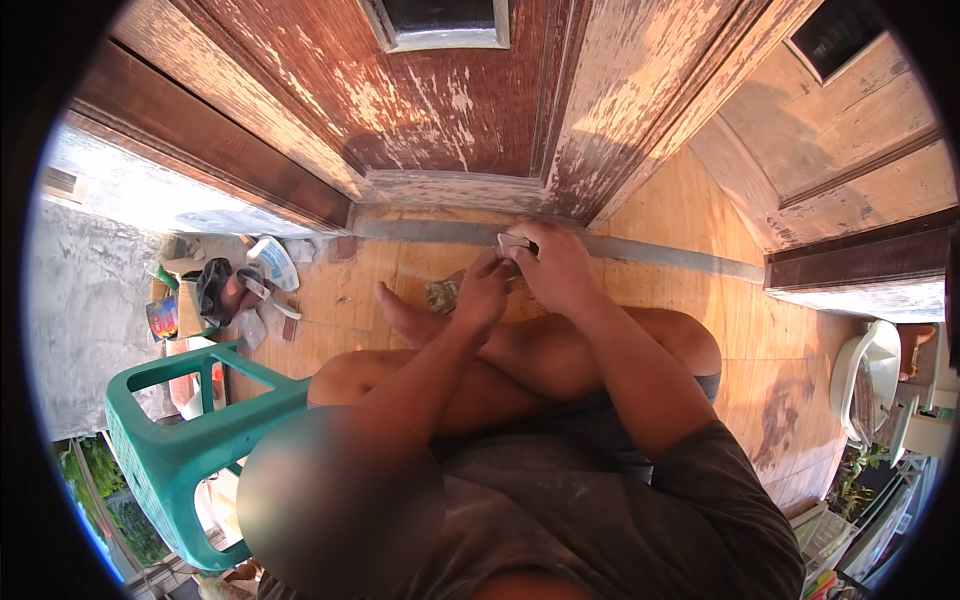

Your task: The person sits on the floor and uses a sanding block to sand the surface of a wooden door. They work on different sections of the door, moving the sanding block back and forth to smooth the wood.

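I sit cross-legged on the floor before a worn wooden door (457, 105) whose red-brown finish is patchy, with pale wood showing through. Between the fingers of my right hand (559, 266) is a small folded sheet (512, 243), pale on the visible side and possibly sandpaper. My left hand (484, 291) meets it from below, fingertips at the sheet's lower edge. Both hands are above the floor, just in front of the grey threshold strip (660, 255). A mottled, crumpled scrap (442, 295) lies on the floor beside my foot, partly hidden by my left hand.
A green plastic stool (262, 401) stands close on my left. Beyond it are a white tub (273, 262), a black plastic bag (216, 292) and a cardboard box (189, 304) by the wall. Another door leaf (832, 150) stands at the right. A pale basin (862, 382) sits far right.
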A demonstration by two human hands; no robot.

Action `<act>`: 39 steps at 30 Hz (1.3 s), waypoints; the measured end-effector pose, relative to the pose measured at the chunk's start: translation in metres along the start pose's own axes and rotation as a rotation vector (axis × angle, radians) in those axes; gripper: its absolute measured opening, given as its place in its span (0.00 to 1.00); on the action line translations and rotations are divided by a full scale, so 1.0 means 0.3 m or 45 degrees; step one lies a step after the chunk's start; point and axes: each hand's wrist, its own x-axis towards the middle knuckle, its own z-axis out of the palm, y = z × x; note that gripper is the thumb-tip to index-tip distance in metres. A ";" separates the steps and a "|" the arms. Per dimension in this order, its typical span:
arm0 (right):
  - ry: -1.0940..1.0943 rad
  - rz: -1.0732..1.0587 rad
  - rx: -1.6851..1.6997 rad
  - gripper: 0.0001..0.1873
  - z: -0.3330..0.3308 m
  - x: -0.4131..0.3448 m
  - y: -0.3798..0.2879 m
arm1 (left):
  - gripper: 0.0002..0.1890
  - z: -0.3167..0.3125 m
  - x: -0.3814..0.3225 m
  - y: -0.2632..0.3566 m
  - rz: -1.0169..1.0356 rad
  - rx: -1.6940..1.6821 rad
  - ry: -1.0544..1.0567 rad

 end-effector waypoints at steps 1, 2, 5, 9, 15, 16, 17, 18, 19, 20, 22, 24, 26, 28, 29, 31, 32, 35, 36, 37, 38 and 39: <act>-0.001 -0.004 0.011 0.13 0.001 0.001 0.003 | 0.14 -0.002 0.002 0.000 -0.001 -0.002 -0.005; -0.008 0.009 0.008 0.13 0.002 0.003 0.004 | 0.14 -0.003 0.004 0.001 -0.018 -0.029 -0.009; 0.022 0.019 0.022 0.13 0.000 0.004 -0.001 | 0.17 -0.009 0.010 0.001 -0.050 -0.010 -0.008; 0.048 0.003 0.070 0.14 -0.010 -0.001 -0.024 | 0.19 -0.009 0.008 0.008 -0.179 -0.039 0.086; 0.027 -0.100 0.031 0.15 -0.008 -0.008 -0.030 | 0.20 -0.009 0.005 0.034 -0.326 -0.513 0.032; 0.013 -0.111 0.034 0.15 -0.003 -0.007 -0.025 | 0.19 -0.010 0.008 0.038 -0.299 -0.563 0.027; -0.025 -0.089 0.022 0.16 0.002 -0.006 -0.020 | 0.18 -0.012 0.011 0.041 -0.330 -0.617 0.057; -0.061 -0.091 0.010 0.16 0.007 -0.005 -0.016 | 0.18 -0.013 0.014 0.041 -0.225 -0.688 0.039; -0.081 -0.079 -0.013 0.17 0.012 -0.004 -0.012 | 0.17 -0.015 0.018 0.043 -0.180 -0.761 0.056; -0.091 -0.132 -0.049 0.16 0.016 -0.004 -0.011 | 0.17 -0.016 0.021 0.043 -0.076 -0.840 0.048; -0.122 -0.147 -0.164 0.15 0.019 -0.007 -0.014 | 0.15 -0.019 0.027 0.045 -0.063 -0.776 0.094; -0.231 -0.143 -0.097 0.16 0.019 -0.013 -0.024 | 0.14 -0.023 0.033 0.050 -0.023 -0.675 0.137; -0.300 -0.096 -0.037 0.17 0.018 -0.020 -0.037 | 0.16 -0.026 0.037 0.062 -0.071 -0.541 0.194; -0.289 -0.127 0.065 0.19 0.024 -0.026 -0.047 | 0.16 -0.028 0.039 0.078 -0.016 -0.502 0.158; -0.234 -0.083 0.062 0.19 0.030 -0.028 -0.049 | 0.16 -0.030 0.039 0.086 -0.065 -0.496 0.186; -0.126 -0.119 0.098 0.19 0.048 -0.031 -0.047 | 0.16 -0.025 0.032 0.100 0.045 -0.562 0.128; -0.070 -0.136 0.160 0.19 0.061 -0.033 -0.045 | 0.17 -0.020 0.022 0.104 0.140 -0.628 0.091; 0.093 -0.129 0.357 0.20 0.098 -0.034 -0.050 | 0.26 0.002 -0.015 0.120 0.296 -0.382 0.040; 0.128 -0.091 0.424 0.20 0.109 -0.033 -0.060 | 0.28 0.008 -0.030 0.129 0.442 -0.158 0.132; 0.165 -0.053 0.490 0.20 0.121 -0.029 -0.076 | 0.31 0.012 -0.047 0.140 0.666 0.055 0.187; 0.197 -0.066 0.529 0.18 0.133 -0.020 -0.099 | 0.33 0.012 -0.060 0.157 0.688 0.173 0.229; 0.228 -0.079 0.567 0.16 0.145 -0.009 -0.129 | 0.35 0.005 -0.076 0.177 0.823 0.099 0.239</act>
